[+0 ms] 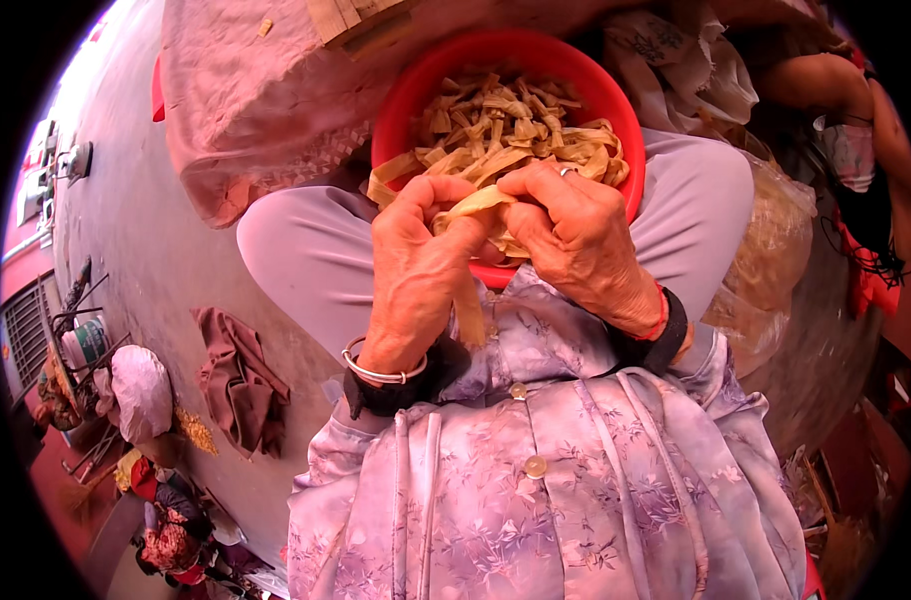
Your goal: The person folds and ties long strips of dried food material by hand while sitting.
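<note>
My left hand (425,262) and my right hand (575,225) meet over the near side of a red plastic basin (386,127). Between them, both sets of fingertips pinch a pale yellow flat strip (479,200) that looks like tofu skin. One tail of a strip (469,311) hangs below my left hand, in front of the patterned shirt. The basin sits between my bent knees, holding many knotted strips (515,124) heaped at its far side and longer loose strips nearer my hands. My curled fingers hide part of the strip, so its fold cannot be made out.
A pink cloth (253,90) drapes a surface beyond the basin, with a wooden piece (354,22) on it. Right of my knee stands a clear plastic bag (763,255) of yellowish material. Another person's arm (823,86) shows at right. Brown cloth (241,382) lies on the floor at left.
</note>
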The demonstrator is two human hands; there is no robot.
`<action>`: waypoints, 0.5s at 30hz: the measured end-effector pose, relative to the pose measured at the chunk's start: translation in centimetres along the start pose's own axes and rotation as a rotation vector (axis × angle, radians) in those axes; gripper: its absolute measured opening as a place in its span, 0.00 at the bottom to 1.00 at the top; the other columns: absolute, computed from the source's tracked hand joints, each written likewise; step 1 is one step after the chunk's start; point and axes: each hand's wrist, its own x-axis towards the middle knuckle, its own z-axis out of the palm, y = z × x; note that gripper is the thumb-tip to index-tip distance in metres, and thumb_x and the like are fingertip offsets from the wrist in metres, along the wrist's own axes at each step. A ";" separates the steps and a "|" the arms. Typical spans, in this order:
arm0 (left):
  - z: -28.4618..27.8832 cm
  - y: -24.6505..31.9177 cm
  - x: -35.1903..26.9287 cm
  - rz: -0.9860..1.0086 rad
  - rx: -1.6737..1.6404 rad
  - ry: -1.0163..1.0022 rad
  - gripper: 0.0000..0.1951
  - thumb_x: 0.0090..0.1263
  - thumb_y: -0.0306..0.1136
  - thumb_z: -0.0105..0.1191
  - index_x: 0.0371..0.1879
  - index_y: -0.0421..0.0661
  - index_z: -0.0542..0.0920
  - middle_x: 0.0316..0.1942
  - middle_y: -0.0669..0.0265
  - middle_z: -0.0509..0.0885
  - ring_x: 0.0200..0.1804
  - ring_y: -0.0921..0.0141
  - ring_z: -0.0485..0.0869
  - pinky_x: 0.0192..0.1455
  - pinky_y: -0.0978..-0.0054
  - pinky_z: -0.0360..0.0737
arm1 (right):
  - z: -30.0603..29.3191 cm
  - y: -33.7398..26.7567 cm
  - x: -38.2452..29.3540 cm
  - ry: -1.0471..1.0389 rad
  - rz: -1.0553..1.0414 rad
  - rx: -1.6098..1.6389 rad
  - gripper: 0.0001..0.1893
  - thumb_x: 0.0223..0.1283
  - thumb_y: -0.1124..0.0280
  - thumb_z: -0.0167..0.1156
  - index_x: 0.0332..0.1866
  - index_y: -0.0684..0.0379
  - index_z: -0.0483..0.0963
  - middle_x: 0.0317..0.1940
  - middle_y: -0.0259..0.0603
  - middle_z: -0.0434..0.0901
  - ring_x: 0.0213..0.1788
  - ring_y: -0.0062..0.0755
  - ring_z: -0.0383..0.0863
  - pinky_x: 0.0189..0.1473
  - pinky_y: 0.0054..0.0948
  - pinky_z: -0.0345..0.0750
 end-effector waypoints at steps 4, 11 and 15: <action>0.2 0.0 0.3 -0.094 -0.111 0.007 0.09 0.61 0.22 0.52 0.39 0.34 0.76 0.33 0.64 0.80 0.30 0.75 0.80 0.37 0.82 0.77 | 0.7 0.3 -0.1 0.135 -0.136 -0.141 0.05 0.49 0.82 0.54 0.33 0.64 0.73 0.22 0.44 0.74 0.23 0.40 0.76 0.26 0.29 0.72; -1.7 -1.1 0.8 -0.206 -0.437 -0.214 0.10 0.60 0.21 0.53 0.41 0.35 0.77 0.35 0.63 0.81 0.33 0.73 0.80 0.39 0.79 0.78 | 0.8 0.3 0.0 0.185 -0.187 -0.183 0.04 0.48 0.82 0.54 0.31 0.64 0.73 0.22 0.43 0.75 0.24 0.36 0.77 0.26 0.28 0.73; -1.7 -1.4 0.5 -0.196 -0.519 -0.345 0.11 0.61 0.24 0.55 0.42 0.36 0.77 0.34 0.65 0.81 0.33 0.73 0.80 0.41 0.77 0.78 | -0.1 0.3 0.7 0.086 -0.030 -0.049 0.02 0.49 0.82 0.56 0.29 0.64 0.73 0.21 0.40 0.75 0.24 0.28 0.76 0.26 0.23 0.71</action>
